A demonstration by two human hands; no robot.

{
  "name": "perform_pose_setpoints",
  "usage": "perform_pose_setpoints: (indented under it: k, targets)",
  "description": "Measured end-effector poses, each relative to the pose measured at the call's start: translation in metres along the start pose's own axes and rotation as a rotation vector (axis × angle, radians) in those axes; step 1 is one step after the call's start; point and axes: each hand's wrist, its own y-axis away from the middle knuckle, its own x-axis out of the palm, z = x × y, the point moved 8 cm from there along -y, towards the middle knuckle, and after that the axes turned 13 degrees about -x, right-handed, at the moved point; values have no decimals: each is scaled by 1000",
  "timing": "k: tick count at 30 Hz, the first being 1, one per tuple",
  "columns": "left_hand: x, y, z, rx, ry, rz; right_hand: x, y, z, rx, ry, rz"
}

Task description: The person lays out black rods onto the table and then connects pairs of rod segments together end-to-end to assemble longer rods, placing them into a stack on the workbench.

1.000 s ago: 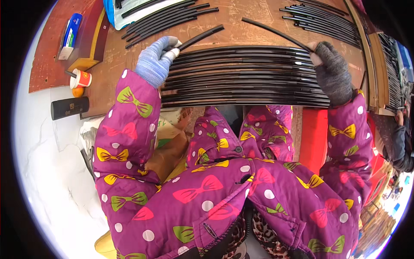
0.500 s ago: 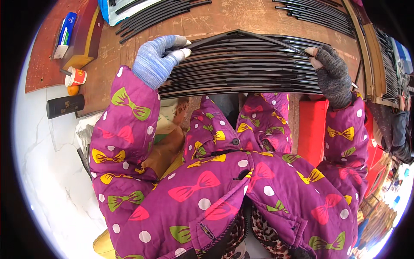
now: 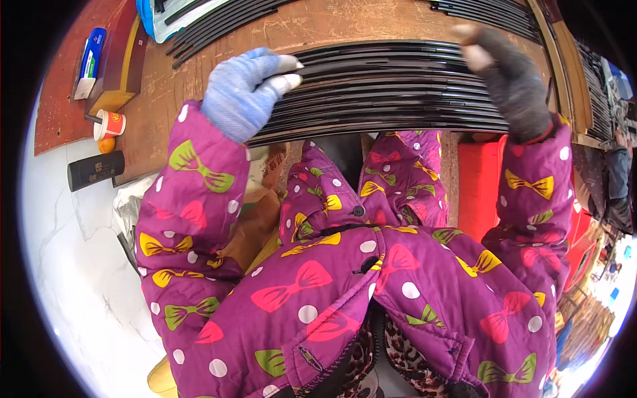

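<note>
A row of thin black rods (image 3: 391, 86) lies side by side along the near edge of the table. My left hand (image 3: 242, 93), in a light blue knitted glove with bare fingertips, is at the rods' left ends, its thumb and forefinger closed on the end of a black rod. Over the right ends is my right hand (image 3: 507, 79), in a dark grey fingerless glove. Motion smears its fingers, so whether it grips anything cannot be told.
More black rods lie on the wooden table (image 3: 332, 30) at the far left (image 3: 222, 26) and far right (image 3: 491, 16). Left stand a long box (image 3: 123, 66), a blue-and-white carton (image 3: 91, 63), a paper cup (image 3: 111, 124) and a black case (image 3: 96, 170). A red container (image 3: 479, 179) is below right.
The bent rod between my hands no longer shows its raised peak; the rods now lie nearly parallel. My right hand has moved up and slightly left. My left hand stays at the left ends.
</note>
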Motion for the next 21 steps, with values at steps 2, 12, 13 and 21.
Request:
perform_pose_setpoints:
  k: [2, 12, 13, 21]
  targets:
    - [-1, 6, 22, -166, 194, 28, -45, 22, -21, 118, 246, -111]
    - [7, 9, 19, -193, 261, 106, -45, 94, -70, 502, -336, -515]
    - [9, 7, 13, -126, 233, 101, -42, 101, -68, 494, -343, -660]
    - [33, 6, -23, -18, 103, 108, 61, 48, 9, 240, -324, -94]
